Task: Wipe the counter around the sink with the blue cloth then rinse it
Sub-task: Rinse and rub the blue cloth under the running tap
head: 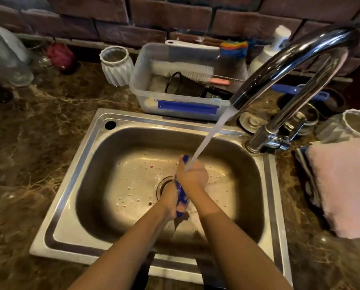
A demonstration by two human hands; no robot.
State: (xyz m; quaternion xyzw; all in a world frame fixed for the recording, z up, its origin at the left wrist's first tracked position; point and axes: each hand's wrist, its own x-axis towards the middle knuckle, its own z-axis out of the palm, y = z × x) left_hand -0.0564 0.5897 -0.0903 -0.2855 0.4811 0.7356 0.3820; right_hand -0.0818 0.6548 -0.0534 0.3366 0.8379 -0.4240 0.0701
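Over the steel sink, both my hands grip the blue cloth, bunched into a long twist. My right hand holds its upper part, where a blue tip sticks out above the fingers. My left hand holds the lower part above the drain. Water runs from the chrome tap in a slanted stream onto my right hand and the cloth. Most of the cloth is hidden inside my fists.
Brown marbled counter surrounds the sink. Behind it stand a clear plastic tub with brushes and a strainer, a white ribbed jar and a soap dispenser. A pink towel and another white jar lie right.
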